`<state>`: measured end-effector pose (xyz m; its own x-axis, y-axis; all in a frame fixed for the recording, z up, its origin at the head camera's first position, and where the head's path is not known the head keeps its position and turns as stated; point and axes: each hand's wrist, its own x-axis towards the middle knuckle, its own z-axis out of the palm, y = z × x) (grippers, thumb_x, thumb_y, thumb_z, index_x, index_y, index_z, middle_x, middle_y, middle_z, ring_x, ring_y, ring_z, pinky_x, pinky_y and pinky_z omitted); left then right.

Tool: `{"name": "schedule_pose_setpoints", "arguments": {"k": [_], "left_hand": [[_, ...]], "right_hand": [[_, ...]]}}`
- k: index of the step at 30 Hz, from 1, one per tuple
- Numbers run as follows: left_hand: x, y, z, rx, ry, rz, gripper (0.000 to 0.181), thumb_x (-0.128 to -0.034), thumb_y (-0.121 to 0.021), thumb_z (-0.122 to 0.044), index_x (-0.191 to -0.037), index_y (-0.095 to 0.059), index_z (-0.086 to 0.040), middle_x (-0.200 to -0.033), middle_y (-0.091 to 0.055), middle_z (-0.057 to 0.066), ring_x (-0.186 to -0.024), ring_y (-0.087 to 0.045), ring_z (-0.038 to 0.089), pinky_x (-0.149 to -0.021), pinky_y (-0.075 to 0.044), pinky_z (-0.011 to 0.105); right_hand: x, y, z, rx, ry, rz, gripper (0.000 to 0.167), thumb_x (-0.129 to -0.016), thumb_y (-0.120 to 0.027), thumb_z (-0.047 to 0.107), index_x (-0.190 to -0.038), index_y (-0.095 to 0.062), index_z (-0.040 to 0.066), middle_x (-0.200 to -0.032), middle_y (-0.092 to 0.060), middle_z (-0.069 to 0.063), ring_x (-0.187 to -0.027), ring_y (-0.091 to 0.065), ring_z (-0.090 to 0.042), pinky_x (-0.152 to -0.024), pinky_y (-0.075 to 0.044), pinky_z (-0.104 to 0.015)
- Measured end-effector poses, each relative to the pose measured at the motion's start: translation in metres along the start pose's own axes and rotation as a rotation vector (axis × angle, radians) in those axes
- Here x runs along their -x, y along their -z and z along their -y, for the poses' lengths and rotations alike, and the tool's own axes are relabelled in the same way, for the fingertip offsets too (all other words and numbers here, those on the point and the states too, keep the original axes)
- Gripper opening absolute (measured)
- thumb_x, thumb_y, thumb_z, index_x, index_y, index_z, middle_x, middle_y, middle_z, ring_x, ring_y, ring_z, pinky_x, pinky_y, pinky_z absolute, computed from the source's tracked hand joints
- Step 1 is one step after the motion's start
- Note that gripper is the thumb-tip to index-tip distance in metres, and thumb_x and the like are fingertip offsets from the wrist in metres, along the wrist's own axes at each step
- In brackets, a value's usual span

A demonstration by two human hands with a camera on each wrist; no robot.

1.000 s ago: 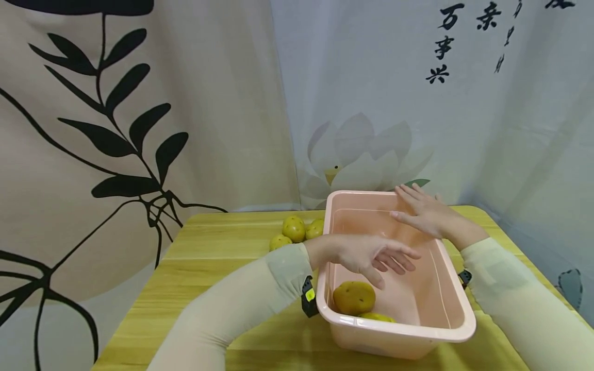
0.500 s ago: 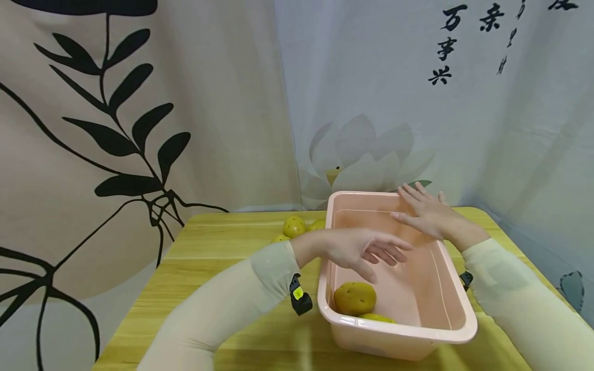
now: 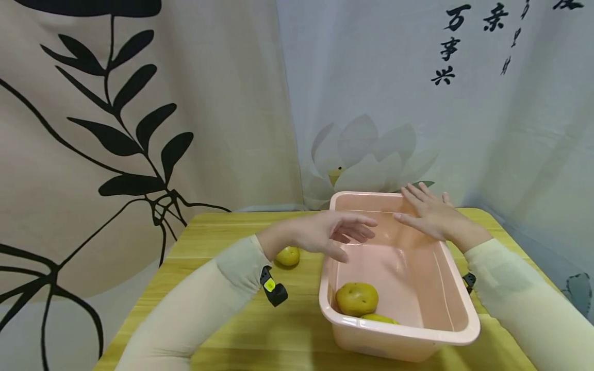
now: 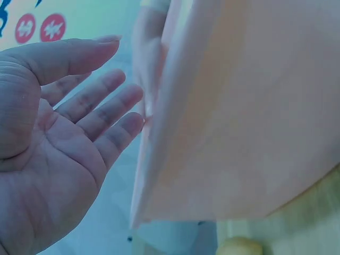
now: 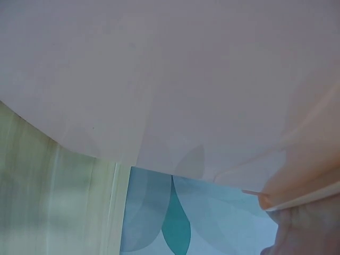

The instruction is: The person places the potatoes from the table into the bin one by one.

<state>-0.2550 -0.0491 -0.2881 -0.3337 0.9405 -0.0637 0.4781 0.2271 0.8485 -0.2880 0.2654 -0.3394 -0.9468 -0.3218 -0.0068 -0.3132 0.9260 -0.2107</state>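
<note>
A pink plastic tub (image 3: 399,336) stands on the right half of the table. In its near left corner lies a yellow potato (image 3: 356,299) with dark spots, beside a second yellow potato (image 3: 379,319) mostly hidden by the near rim. My left hand (image 3: 320,231) hovers over the tub's left rim with loosely extended fingers and nothing in the palm. My right hand (image 3: 431,214) rests on the far right part of the rim, fingers straight, thumb toward the inside. Below my left wrist shows another potato (image 3: 287,256) on the table.
The wooden table (image 3: 223,335) reaches back to a printed curtain (image 3: 232,103) behind it. In the left wrist view, the tub's outer wall (image 4: 255,106) fills the right side, with a yellow potato (image 4: 239,247) at the bottom edge.
My left hand has moved left from above the middle of the tub to its left rim, and its forearm now covers the far potatoes on the table. My right hand stays on the rim.
</note>
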Motion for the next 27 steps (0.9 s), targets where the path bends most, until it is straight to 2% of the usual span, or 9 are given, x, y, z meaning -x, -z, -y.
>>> {"name": "schedule_pose_setpoints", "arguments": {"k": [4, 8, 12, 17, 22, 27], "left_hand": [[0.017, 0.009, 0.002, -0.019, -0.001, -0.057, 0.076, -0.0853, -0.071, -0.002, -0.15, -0.031, -0.013, -0.141, -0.05, 0.005, -0.129, -0.047, 0.017, -0.106, -0.038, 0.036], [0.031, 0.015, 0.007, 0.017, -0.015, -0.105, 0.076, -0.0848, -0.071, -0.001, -0.149, -0.032, -0.01, -0.142, -0.049, 0.007, -0.13, -0.046, 0.022, -0.107, -0.037, 0.041], [0.043, 0.02, 0.012, 0.038, 0.005, -0.158, 0.076, -0.0838, -0.072, 0.001, -0.148, -0.032, -0.008, -0.142, -0.048, 0.01, -0.13, -0.046, 0.023, -0.107, -0.037, 0.043], [0.058, 0.026, 0.02, 0.039, 0.036, -0.204, 0.077, -0.0832, -0.074, -0.003, -0.148, -0.034, -0.012, -0.144, -0.046, 0.012, -0.129, -0.046, 0.025, -0.106, -0.037, 0.047], [0.072, 0.03, 0.031, 0.036, 0.065, -0.264, 0.078, -0.0821, -0.076, -0.007, -0.148, -0.035, -0.015, -0.142, -0.048, 0.006, -0.128, -0.048, 0.025, -0.104, -0.039, 0.045], [0.087, 0.032, 0.045, 0.055, 0.089, -0.32, 0.076, -0.082, -0.077, -0.01, -0.147, -0.038, -0.02, -0.141, -0.049, 0.001, -0.128, -0.046, 0.028, -0.105, -0.037, 0.05]], "right_hand": [[0.0, 0.001, 0.0, -0.01, 0.008, 0.009, 0.091, -0.092, -0.035, 0.07, -0.155, -0.008, 0.009, -0.159, -0.004, -0.019, -0.144, 0.008, -0.04, -0.1, 0.009, -0.074], [0.0, 0.0, -0.001, -0.016, 0.016, 0.009, 0.09, -0.093, -0.035, 0.069, -0.155, -0.008, 0.01, -0.16, -0.003, -0.018, -0.144, 0.008, -0.04, -0.1, 0.01, -0.074], [0.001, 0.0, -0.002, -0.02, 0.02, 0.003, 0.089, -0.093, -0.035, 0.068, -0.155, -0.008, 0.011, -0.16, -0.003, -0.017, -0.144, 0.007, -0.039, -0.1, 0.01, -0.073], [0.002, 0.001, -0.001, -0.033, 0.022, 0.006, 0.088, -0.094, -0.037, 0.066, -0.155, -0.008, 0.01, -0.16, -0.002, -0.018, -0.144, 0.008, -0.039, -0.1, 0.009, -0.073], [0.002, 0.001, 0.0, -0.038, 0.019, 0.016, 0.088, -0.093, -0.035, 0.067, -0.155, -0.008, 0.011, -0.16, -0.002, -0.018, -0.144, 0.008, -0.04, -0.1, 0.009, -0.073], [0.002, 0.0, -0.001, -0.035, 0.02, 0.008, 0.088, -0.093, -0.035, 0.068, -0.155, -0.009, 0.011, -0.16, -0.003, -0.018, -0.144, 0.005, -0.04, -0.101, 0.008, -0.074]]}}
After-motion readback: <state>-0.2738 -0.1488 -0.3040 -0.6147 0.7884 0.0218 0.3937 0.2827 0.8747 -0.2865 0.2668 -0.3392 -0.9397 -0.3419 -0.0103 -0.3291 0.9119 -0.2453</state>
